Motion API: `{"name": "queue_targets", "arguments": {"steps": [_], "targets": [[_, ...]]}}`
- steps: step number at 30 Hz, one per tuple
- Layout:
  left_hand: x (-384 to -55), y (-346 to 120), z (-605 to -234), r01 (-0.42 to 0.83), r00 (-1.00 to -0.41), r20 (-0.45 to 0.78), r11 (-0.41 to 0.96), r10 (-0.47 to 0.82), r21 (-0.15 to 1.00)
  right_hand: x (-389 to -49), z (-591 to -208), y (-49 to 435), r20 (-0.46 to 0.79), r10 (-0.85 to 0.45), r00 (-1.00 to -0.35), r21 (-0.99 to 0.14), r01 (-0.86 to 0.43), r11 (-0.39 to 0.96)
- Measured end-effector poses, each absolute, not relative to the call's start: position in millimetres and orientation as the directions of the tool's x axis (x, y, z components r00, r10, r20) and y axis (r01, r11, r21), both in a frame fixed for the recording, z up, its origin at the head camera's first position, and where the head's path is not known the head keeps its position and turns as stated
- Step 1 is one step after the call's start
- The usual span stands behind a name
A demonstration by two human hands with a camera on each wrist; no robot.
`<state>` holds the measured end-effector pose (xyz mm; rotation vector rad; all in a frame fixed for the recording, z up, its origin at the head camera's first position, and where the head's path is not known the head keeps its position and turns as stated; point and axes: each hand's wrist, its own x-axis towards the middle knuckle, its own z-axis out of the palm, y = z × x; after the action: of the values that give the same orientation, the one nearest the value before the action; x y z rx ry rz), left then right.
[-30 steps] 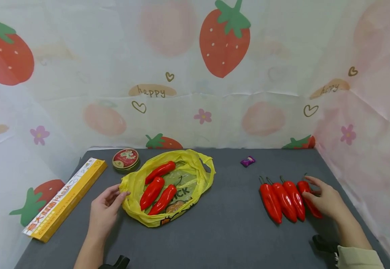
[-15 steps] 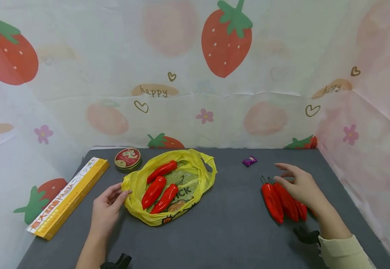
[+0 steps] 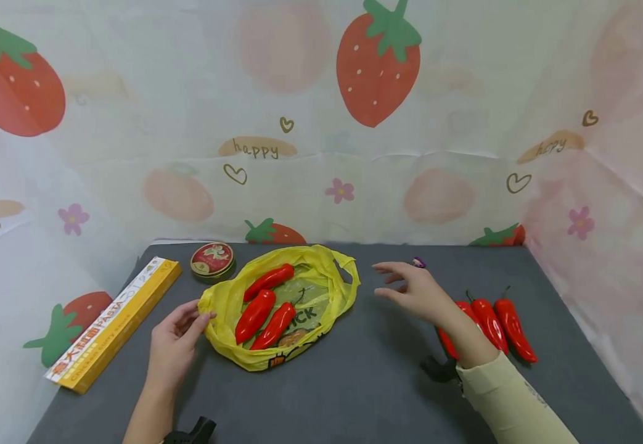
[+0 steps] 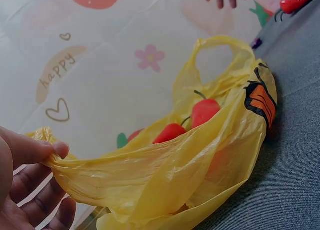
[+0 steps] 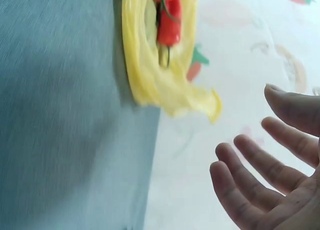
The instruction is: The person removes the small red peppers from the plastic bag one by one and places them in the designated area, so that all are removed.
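Note:
A yellow plastic bag (image 3: 221, 345) lies on the table with its mouth spread wide. Inside it are three red chili peppers (image 3: 254, 316). My left hand (image 3: 174, 345) pinches the bag's left rim between thumb and fingers, and the left wrist view shows the film (image 4: 125, 175) drawn taut from that pinch. To the right of the bag, my right hand (image 3: 412, 291) hovers over the table with its fingers spread and nothing in them. Under and beside the right forearm lie several more red chili peppers (image 3: 515, 330), partly hidden by it.
A long yellow and white pasta box (image 3: 116, 324) lies at the left edge. Behind the bag's left side stands a round red tin (image 3: 212, 260). A small purple wrapped candy (image 3: 418, 262) peeks out behind the right hand. A strawberry-print cloth (image 3: 310, 123) hangs around the table.
My right hand has left the chili peppers on the right and moved leftward, towards the bag. My left hand keeps its pinch on the bag rim.

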<state>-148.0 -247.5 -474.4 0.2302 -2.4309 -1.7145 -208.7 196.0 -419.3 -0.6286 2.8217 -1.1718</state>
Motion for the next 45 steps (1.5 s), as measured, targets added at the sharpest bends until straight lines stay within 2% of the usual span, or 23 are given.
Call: {"name": "queue_targets", "arguments": {"steps": [11,19,28,35,40,45], "targets": [[-150,-248,-475,-0.062,-0.972,0.018,0.331,-0.232,0.941,-240,-421,131,0.075,-0.504,-0.860,-0.775,-0.368,0.513],[-151,-247,-474,-0.057,-0.974,0.023,0.342,-0.225,0.938,-260,-430,92,-0.005,-0.549,-0.836,-0.801,-0.326,0.503],[-150,-247,-475,-0.052,-0.971,0.035,0.355,-0.235,0.933,-279,-456,64,-0.045,-0.652,-0.757,-0.848,-0.316,0.425],[-150,-248,-473,-0.060,-0.972,0.028,0.361,-0.233,0.931,-283,-474,50,-0.140,-0.690,-0.710,-0.814,-0.315,0.488],[-151,-248,-474,-0.076,-0.972,0.009,0.354,-0.233,0.932,-280,-477,45,-0.198,-0.727,-0.657,-0.840,-0.268,0.471],[-151,-248,-476,-0.062,-0.973,0.019,0.338,-0.231,0.939,-277,-476,39,-0.215,-0.710,-0.671,-0.806,-0.289,0.517]]}}
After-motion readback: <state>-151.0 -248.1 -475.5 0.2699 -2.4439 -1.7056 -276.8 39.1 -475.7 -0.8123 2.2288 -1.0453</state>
